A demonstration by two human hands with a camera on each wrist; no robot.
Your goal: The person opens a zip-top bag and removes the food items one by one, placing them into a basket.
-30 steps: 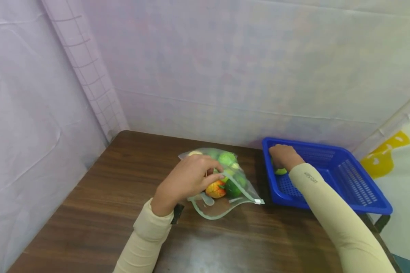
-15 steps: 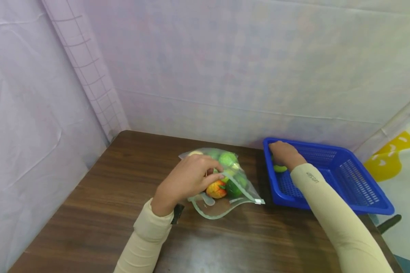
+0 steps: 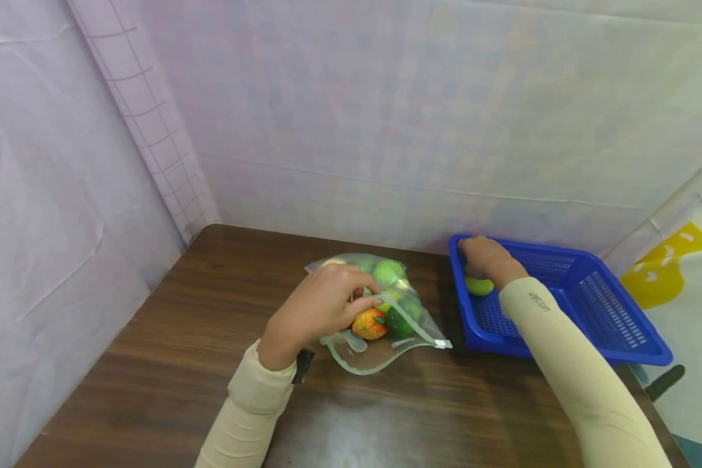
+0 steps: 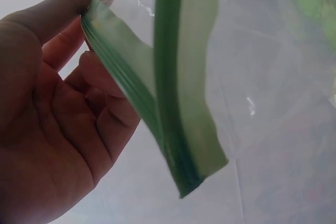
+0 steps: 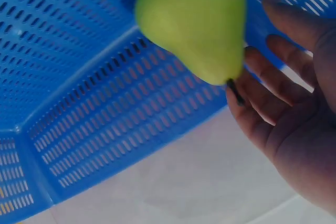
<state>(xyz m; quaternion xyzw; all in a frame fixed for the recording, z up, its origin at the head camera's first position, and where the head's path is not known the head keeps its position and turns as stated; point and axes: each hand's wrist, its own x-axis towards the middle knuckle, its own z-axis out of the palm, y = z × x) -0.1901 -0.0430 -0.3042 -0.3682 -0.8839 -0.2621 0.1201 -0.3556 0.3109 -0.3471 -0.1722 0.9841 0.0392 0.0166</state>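
My left hand (image 3: 322,302) pinches the upper rim of a clear zip bag (image 3: 365,372) between thumb and fingers. Green zip strips (image 4: 170,77) stand apart at the bag's mouth in the left wrist view. Inside lie an orange pumpkin-like piece (image 3: 370,325), a light green ball (image 3: 389,272) and other green produce, partly covered by the hand. My right hand (image 5: 294,87) is at the left end of a blue basket (image 3: 597,305), beside a green pear (image 5: 197,19). Its fingers stretch out near the pear's stem, thumb apart; whether they touch it is unclear.
The bag and basket stand on a brown wooden table (image 3: 169,351). White cloth (image 3: 386,130) hangs behind and at the left. Beyond the right table edge are a yellow shape (image 3: 655,279) and a dark elongated object (image 3: 665,382).
My right hand has shifted slightly toward the back of the basket, and more of the pear shows below it. My left hand keeps its hold on the bag.
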